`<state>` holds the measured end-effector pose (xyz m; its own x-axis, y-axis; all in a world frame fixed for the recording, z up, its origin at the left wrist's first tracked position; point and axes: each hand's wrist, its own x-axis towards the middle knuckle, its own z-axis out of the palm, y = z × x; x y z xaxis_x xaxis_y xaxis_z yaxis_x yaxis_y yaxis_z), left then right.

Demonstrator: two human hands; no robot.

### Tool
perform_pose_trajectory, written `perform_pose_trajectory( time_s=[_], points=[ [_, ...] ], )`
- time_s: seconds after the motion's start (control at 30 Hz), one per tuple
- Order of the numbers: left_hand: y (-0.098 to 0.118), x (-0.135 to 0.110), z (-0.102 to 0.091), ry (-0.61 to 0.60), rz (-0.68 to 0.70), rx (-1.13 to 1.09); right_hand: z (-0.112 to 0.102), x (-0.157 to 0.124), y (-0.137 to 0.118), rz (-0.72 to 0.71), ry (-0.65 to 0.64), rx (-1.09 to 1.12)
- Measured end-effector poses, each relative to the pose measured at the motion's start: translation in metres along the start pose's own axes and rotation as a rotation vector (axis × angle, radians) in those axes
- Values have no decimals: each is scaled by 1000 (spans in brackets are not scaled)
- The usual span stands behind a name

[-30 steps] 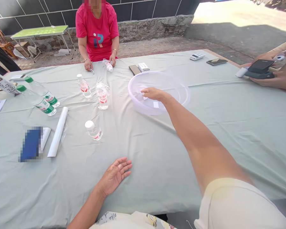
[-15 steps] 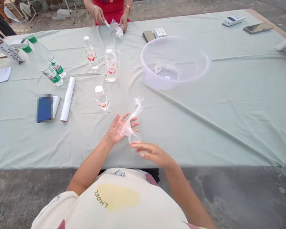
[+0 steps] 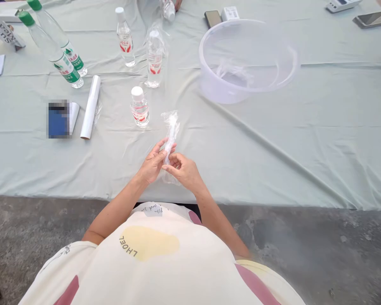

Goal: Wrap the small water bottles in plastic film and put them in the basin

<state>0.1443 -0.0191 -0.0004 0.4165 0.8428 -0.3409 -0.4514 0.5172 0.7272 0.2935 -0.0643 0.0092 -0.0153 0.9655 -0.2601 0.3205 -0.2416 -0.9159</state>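
Note:
Bunched lengthwise, a clear plastic bag [image 3: 172, 127] is held between both hands over the near side of the table. My left hand [image 3: 153, 163] is closed on its middle, thumb on top and fingers behind. My right hand [image 3: 184, 170] pinches the lower part, with some loose film hanging below the fingers. Just beyond the hands stands a short clear bottle [image 3: 140, 108] with a white cap. Farther off is a taller bottle [image 3: 154, 59] with clear film around it, and another white-capped bottle [image 3: 125, 38] stands to its left.
A translucent basin [image 3: 222, 95] with crumpled plastic inside stands to the right. On the left are a white roll [image 3: 90, 108], a blue booklet [image 3: 58, 120] and two green-capped bottles [image 3: 70, 74]. A phone [image 3: 213, 19] and another person's hand [image 3: 178, 4] are at the far side.
My left hand has gone from an open palm under the bag to gripping it. My right hand has come in and closed on the bag, now gathered narrower. The view has tilted down.

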Motion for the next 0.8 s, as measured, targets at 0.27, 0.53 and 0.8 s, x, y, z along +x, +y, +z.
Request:
perform_pose_trajectory(
  time_s=[0.27,0.53,0.8],
  points=[
    [9,-7,-25,266,49,9,9,3,16,129,-86,170],
    [7,-7,-19,210,2,101,-18,0,21,126,206,148],
    [5,-11,-16,249,29,249,10,17,13,92,12,511]
  ],
)
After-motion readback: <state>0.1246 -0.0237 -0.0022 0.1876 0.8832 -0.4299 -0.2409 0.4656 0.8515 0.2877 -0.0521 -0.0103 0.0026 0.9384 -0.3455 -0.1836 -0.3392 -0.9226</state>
